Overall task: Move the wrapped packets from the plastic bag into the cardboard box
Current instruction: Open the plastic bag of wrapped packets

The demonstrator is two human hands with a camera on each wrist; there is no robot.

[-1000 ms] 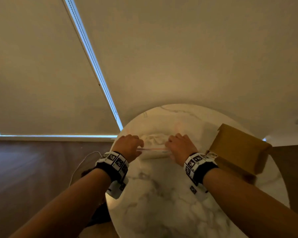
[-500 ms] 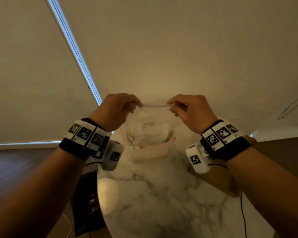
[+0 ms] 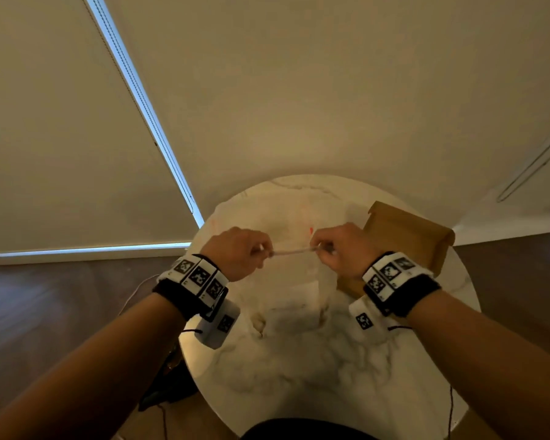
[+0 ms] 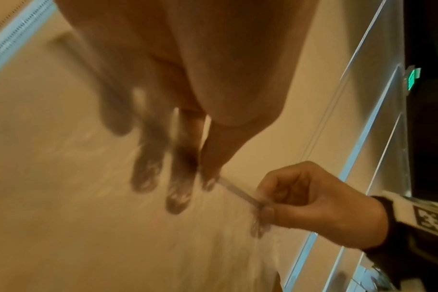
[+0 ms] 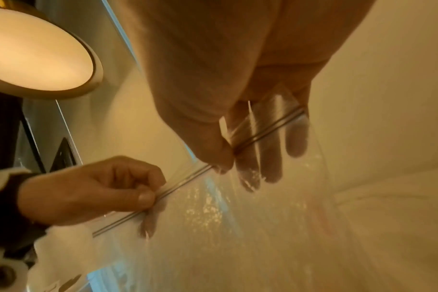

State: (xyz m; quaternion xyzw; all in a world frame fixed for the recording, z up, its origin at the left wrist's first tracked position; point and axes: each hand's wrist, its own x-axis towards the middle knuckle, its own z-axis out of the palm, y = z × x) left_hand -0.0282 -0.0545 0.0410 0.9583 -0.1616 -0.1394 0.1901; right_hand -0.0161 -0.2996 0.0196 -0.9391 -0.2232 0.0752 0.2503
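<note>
A clear plastic zip bag [image 3: 299, 277] hangs over the round marble table [image 3: 299, 376]. Both hands hold it by its top zip strip [image 3: 294, 250]. My left hand [image 3: 264, 250] pinches the strip's left part and my right hand [image 3: 319, 249] pinches the right part. White wrapped packets [image 3: 286, 300] show faintly through the bag's lower half. The right wrist view shows the strip [image 5: 183, 183] taut between the right thumb [image 5: 220, 160] and the left hand [image 5: 100, 187]. In the left wrist view the left fingers [image 4: 178, 197] show through the film. The brown cardboard box [image 3: 407, 239] stands just right of my right hand.
The table stands against a pale roller blind [image 3: 299, 90], with dark wood floor [image 3: 45, 312] on both sides. A dark object with cables [image 3: 169, 385] lies on the floor under the table's left edge. A lit lamp shade [image 5: 35, 53] appears in the right wrist view.
Both hands lifted the bag off the table by its top strip. Since half a second ago they sit lower in view and slightly closer together, still pinching the strip.
</note>
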